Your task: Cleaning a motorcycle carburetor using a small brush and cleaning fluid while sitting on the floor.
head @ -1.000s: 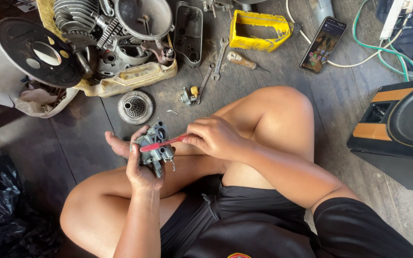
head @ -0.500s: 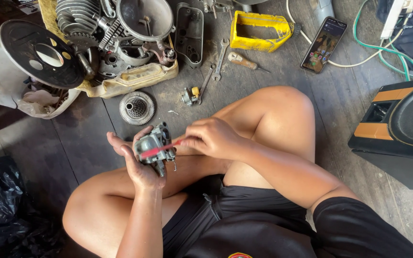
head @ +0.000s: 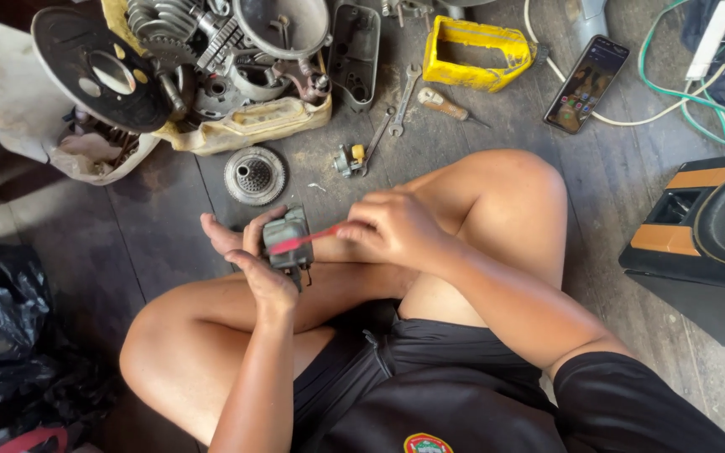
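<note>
Grey metal engine part (head: 287,236): left hand (head: 263,273) gripping it above the crossed legs; right hand (head: 396,228) pinching a red brush (head: 308,241), bristles touching it. Cleaning appearing underway; stripped engine (head: 211,59) lying beyond, unassembled.

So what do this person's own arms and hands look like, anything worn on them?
Both hands, left hand and right hand, are bare: no gloves, rings or watch visible. Both forearms are bare as well. A black short sleeve covers the right upper arm; the left arm shows no sleeve in view.
</note>
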